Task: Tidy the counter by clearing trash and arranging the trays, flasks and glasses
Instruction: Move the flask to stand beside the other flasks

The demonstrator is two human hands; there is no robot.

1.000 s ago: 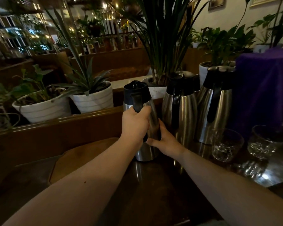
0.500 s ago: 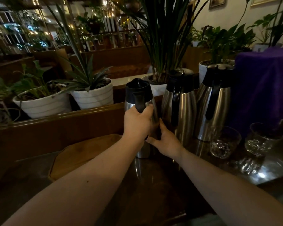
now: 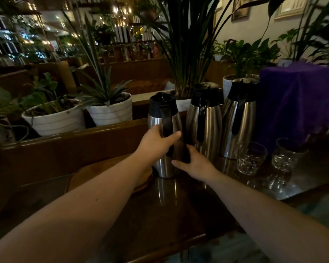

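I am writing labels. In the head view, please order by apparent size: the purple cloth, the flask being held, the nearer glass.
1. purple cloth
2. held flask
3. nearer glass

Three upright stainless-steel flasks with black lids and handles stand in a row at the counter's back: left flask [image 3: 164, 137], middle flask [image 3: 205, 120], right flask [image 3: 238, 118]. Two clear tumblers [image 3: 252, 158] [image 3: 287, 154] sit right. Round wooden tray [image 3: 103, 171] lies left.
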